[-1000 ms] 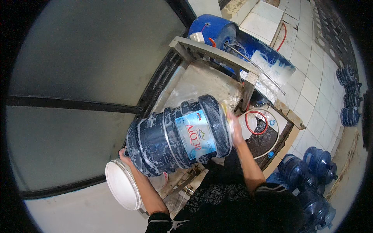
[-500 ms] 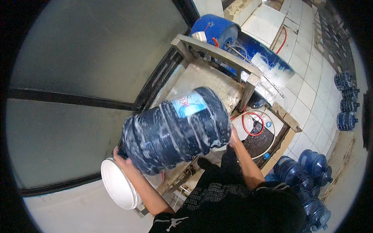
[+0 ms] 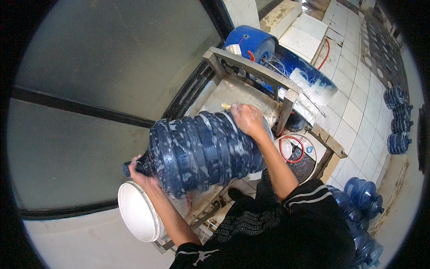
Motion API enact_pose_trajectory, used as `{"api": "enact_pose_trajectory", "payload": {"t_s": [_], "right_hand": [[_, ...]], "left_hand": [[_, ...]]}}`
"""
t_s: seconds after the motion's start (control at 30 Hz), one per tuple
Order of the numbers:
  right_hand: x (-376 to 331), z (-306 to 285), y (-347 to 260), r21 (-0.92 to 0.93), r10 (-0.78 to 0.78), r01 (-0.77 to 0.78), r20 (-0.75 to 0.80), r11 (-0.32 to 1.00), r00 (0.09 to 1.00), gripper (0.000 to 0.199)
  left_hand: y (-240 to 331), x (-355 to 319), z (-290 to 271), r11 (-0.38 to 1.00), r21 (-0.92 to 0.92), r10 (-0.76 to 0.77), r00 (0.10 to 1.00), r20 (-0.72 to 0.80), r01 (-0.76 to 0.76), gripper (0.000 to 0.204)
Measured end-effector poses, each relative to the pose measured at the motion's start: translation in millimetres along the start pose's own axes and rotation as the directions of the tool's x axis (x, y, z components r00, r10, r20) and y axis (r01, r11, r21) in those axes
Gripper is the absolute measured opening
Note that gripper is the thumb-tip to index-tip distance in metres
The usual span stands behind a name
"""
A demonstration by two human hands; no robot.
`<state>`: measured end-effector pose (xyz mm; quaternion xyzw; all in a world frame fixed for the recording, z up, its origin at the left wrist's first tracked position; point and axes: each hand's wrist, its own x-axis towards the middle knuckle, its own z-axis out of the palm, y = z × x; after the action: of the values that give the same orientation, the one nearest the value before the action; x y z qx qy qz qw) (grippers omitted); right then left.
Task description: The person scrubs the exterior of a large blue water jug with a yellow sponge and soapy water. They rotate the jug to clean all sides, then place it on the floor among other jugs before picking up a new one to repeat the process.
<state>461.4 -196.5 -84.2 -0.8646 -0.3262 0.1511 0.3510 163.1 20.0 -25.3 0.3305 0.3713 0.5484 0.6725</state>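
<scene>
A large dark-blue water jug [image 3: 204, 150], streaked with white suds, lies on its side over the metal bench with its neck to the left. My left hand [image 3: 142, 172] wraps around the jug's neck. On the jug's upper side, near its base end, my right hand [image 3: 247, 120] is closed with its fingers bent. A small pale-yellow piece [image 3: 225, 106] sticks out at its fingertips; what kind of thing it is, I cannot tell.
A white bucket [image 3: 139, 213] stands by my left forearm. Behind the bench's raised metal frame [image 3: 251, 62] lies a cut blue barrel [image 3: 255, 40]. A red hose [image 3: 301, 157] coils at right. Several blue jugs [image 3: 360, 193] stand lower right, more [image 3: 397, 119] by the wall.
The jug has rolled, so its label is out of sight. My right hand has moved from beneath its base to its upper side. My left hand has shifted onto the neck.
</scene>
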Motion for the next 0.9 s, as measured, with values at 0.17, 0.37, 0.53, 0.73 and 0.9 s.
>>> {"api": "enact_pose_trajectory", "payload": {"t_s": [0.17, 0.37, 0.53, 0.73, 0.9], "right_hand": [[-102.1, 71.1, 19.6, 0.046, -0.187, 0.234, -0.466, 0.971, 0.865, 0.042], [-94.8, 70.7, 19.8, 0.228, -0.201, 0.425, -0.627, 0.876, 0.752, 0.031], [3.5, 7.5, -33.7, 0.049, -0.254, 0.257, -0.067, 0.965, 0.965, 0.023], [-67.7, 44.4, -57.4, 0.335, -0.17, 0.363, -0.487, 0.869, 0.857, 0.032], [-139.4, 99.4, -31.5, 0.154, -0.215, 0.45, -0.714, 0.88, 0.666, 0.035]], "left_hand": [[10.3, -20.0, 10.2, 0.992, 0.059, -0.088, 0.94, -0.328, 0.113, 0.023], [9.8, -21.4, 6.0, 0.994, 0.105, -0.023, 0.982, -0.189, 0.043, 0.023], [-2.6, -16.0, -7.2, 0.999, -0.048, 0.004, 0.997, -0.082, -0.008, 0.021], [-1.6, -29.4, -2.0, 0.99, 0.069, 0.135, 0.953, -0.27, -0.121, 0.019], [-2.6, -30.6, 0.1, 0.993, 0.096, 0.09, 0.96, -0.265, -0.067, 0.019]]}}
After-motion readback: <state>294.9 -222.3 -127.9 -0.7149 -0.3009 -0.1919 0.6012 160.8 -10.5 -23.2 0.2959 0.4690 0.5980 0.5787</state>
